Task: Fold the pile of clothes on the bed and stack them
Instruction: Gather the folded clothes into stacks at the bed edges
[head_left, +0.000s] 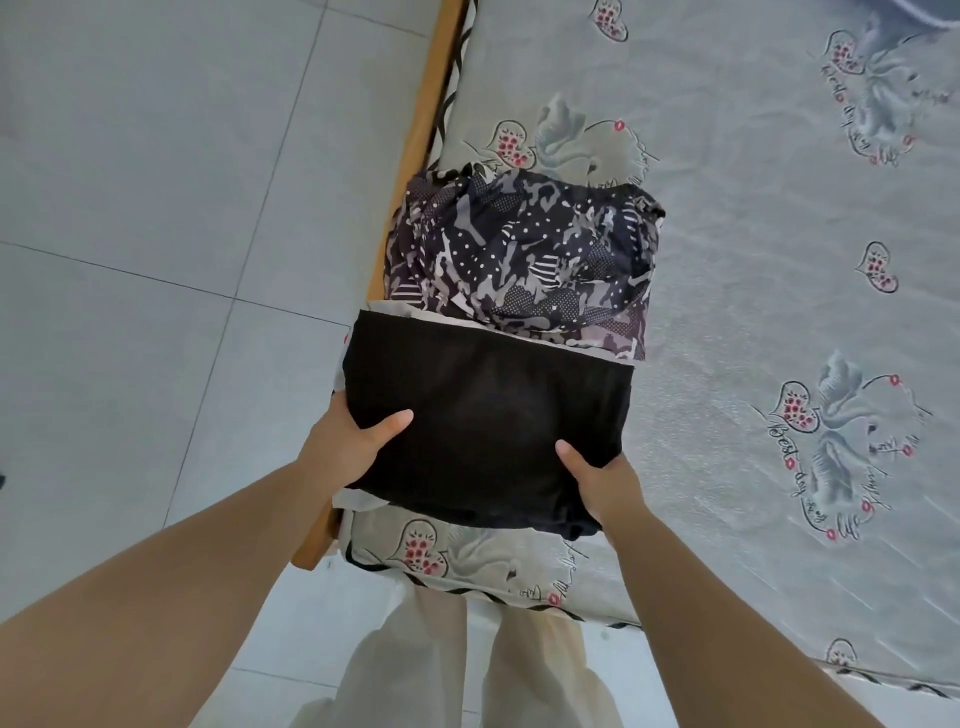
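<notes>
A folded black garment (483, 415) lies at the near corner of the bed, with a pale cloth edge showing under it. My left hand (348, 441) grips its left side, thumb on top and fingers underneath. On the right near corner my right hand (602, 483) holds it the same way. Just beyond it sits a folded dark patterned garment (524, 260) with white dots and grey shapes, touching the black one's far edge.
The bed carries a grey sheet (779, 234) printed with hearts and flowers. A wooden bed frame (415, 140) runs along the left edge. Grey tiled floor (156, 208) lies to the left. My legs in pale trousers (415, 675) stand at the bed's near end.
</notes>
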